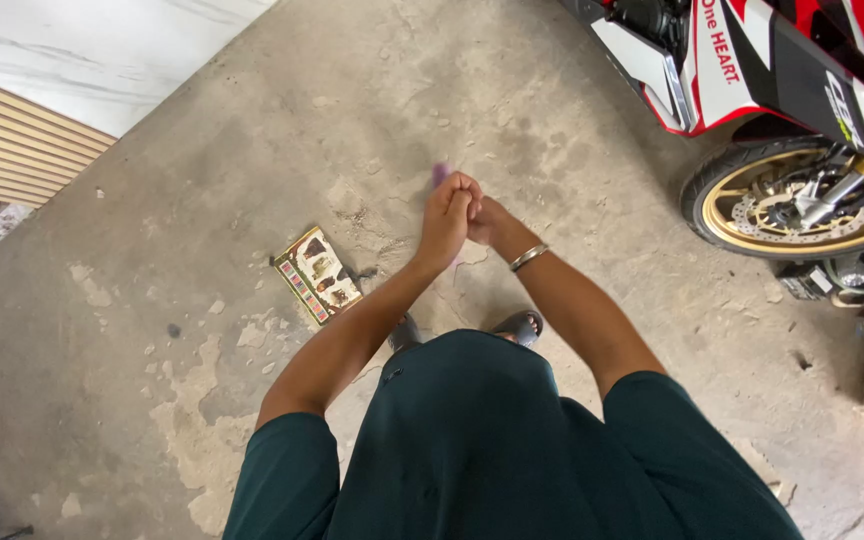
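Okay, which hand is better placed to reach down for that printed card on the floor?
Probably the left hand. It's clasped with the right hand around a small purple object, but the printed card lies on the concrete floor on the left side, nearer that arm.

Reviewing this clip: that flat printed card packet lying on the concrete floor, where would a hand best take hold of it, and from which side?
The flat printed packet lies flush on the concrete floor, so no face offers a grip. Probably best to pinch a long edge from above, lifting its free corner toward the wall first. Both the left hand and right hand are clasped together above it.
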